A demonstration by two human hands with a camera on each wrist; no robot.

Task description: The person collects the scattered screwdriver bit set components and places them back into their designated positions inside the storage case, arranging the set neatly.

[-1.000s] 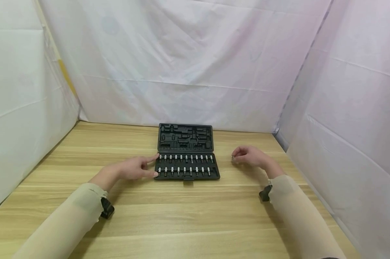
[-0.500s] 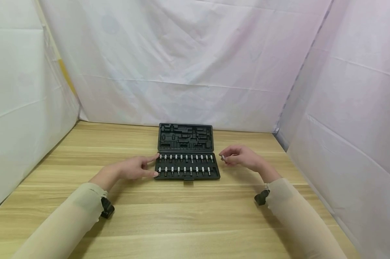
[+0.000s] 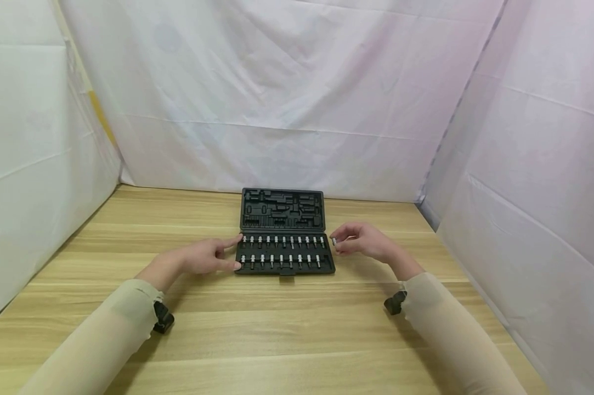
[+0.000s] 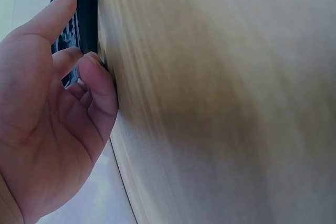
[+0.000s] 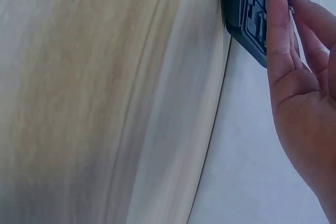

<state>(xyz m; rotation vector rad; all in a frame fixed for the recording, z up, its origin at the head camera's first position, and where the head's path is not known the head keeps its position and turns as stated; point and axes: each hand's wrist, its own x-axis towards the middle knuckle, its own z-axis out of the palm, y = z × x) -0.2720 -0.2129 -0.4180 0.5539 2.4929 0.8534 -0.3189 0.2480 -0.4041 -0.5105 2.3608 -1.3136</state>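
An unfolded black socket case [image 3: 282,251] lies on the table, its tray holding two rows of silver bit sockets [image 3: 281,260]. The tray's lower right end has a vacant slot. My left hand [image 3: 205,257] rests at the case's left side, index finger near the upper corner and thumb on the lower one. In the left wrist view the thumb reaches out straight while other fingers bend at the case's edge. Just right of the tray, my right hand [image 3: 366,243] pinches a small bit socket [image 3: 334,241] between thumb and fingers. Its lower part is hidden.
The moulded lid [image 3: 283,208] leans back behind the tray, and a latch [image 3: 287,274] projects at the front. A wood-grain table [image 3: 277,329] extends toward me. White sheets [image 3: 277,99] enclose the back and both sides.
The right hand has moved left with the bit socket, from well right of the case to right beside the tray. The left hand and the case have stayed put.
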